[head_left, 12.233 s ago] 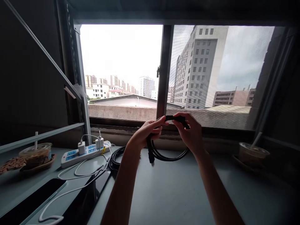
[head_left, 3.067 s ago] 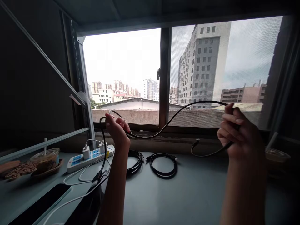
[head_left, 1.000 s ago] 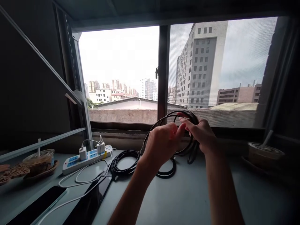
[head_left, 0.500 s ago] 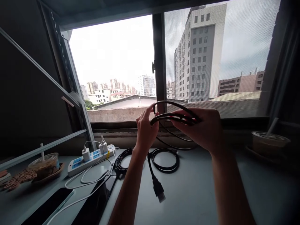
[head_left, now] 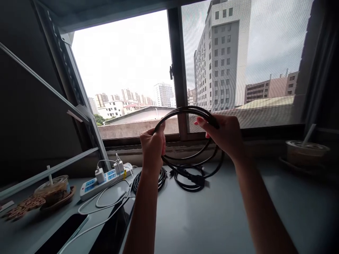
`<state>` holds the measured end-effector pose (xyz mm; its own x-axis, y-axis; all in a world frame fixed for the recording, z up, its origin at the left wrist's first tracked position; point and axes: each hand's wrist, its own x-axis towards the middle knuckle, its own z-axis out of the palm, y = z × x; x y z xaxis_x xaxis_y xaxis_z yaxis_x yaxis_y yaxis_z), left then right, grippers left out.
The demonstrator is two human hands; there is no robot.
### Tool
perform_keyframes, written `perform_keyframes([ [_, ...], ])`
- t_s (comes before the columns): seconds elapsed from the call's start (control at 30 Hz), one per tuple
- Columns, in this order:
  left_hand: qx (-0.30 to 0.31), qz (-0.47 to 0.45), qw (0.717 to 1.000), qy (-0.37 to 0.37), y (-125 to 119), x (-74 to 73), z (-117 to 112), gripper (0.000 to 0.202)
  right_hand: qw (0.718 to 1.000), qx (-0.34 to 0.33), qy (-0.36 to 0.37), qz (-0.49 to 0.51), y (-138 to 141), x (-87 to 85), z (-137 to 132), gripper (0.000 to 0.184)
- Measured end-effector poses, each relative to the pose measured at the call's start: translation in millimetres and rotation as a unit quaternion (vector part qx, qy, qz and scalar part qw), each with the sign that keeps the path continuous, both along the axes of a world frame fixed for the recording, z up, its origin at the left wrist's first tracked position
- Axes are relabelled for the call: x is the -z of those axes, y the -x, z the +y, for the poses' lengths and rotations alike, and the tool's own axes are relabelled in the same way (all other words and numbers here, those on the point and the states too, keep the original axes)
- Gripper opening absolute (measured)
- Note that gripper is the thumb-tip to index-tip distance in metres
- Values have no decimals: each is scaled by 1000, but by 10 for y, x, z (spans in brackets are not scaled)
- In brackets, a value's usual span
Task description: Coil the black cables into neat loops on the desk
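Note:
Between my two hands a black cable [head_left: 185, 110] is held up in loose loops above the table. My left hand [head_left: 153, 143] is closed round the left side of the loops. On the right side, my right hand [head_left: 225, 132] grips the same loops, thumb pointing inward. The cable's plug [head_left: 198, 180] hangs below, in front of a second coiled black cable [head_left: 189, 189] lying on the table. Another black coil [head_left: 162, 178] lies partly hidden behind my left forearm.
A white power strip [head_left: 106, 180] with chargers and white cords stands at the left. Nearer me lie a phone [head_left: 62, 234] and a dark, glossy flat object [head_left: 109, 229]. Iced drinks stand at the left [head_left: 54, 192] and right [head_left: 307, 153]. A metal shelf frame [head_left: 86, 102] rises on the left.
My hands have moved apart, and the loops between them have opened into a wider ring. The hanging plug has swung to the right. The view has shifted slightly.

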<state>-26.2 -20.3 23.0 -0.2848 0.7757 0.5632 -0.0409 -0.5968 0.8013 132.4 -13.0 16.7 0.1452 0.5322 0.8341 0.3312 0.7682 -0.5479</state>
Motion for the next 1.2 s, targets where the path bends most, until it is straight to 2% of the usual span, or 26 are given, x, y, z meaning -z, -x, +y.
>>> perform_keyframes([
  [0.17, 65, -49, 997, -13, -70, -6, -68, 57, 987, -97, 40, 125, 59, -18, -23, 47],
  [0.27, 95, -29, 995, 7, -54, 51, 40, 54, 979, -134, 62, 143, 26, -16, -54, 46],
  [0.33, 135, 22, 990, 45, -6, 93, 142, 52, 981, -126, 64, 136, -22, -13, -78, 42],
  [0.43, 222, 106, 964, 99, 83, 126, 260, 53, 991, -79, 47, 94, -83, -15, -113, 36],
  [0.5, 247, 87, 960, 99, 135, 121, 288, 56, 998, -44, 29, 35, -101, -21, -126, 32],
  [0.6, 242, 16, 967, 80, 215, 89, 265, 55, 999, -5, 6, -46, -123, -21, -110, 26],
  [0.73, 276, 47, 955, 94, 326, 60, 211, 53, 997, 16, 11, -76, -203, 14, -31, 35],
  [0.83, 213, 77, 970, 86, 339, 68, 182, 50, 993, -4, 43, -106, -238, 59, 31, 54],
  [0.9, 157, 106, 979, 70, 293, 77, 158, 45, 991, 2, 44, -126, -206, 88, 65, 69],
  [0.97, 126, 137, 982, 40, 218, 84, 124, 40, 992, 12, 40, -122, -128, 112, 105, 75],
  [1.07, 78, 168, 982, -22, 101, 76, 53, 39, 997, -12, 37, -67, 14, 138, 194, 63],
  [1.2, -22, 139, 984, -111, 16, 30, -51, 40, 998, -39, 50, 26, 152, 148, 272, 24],
])
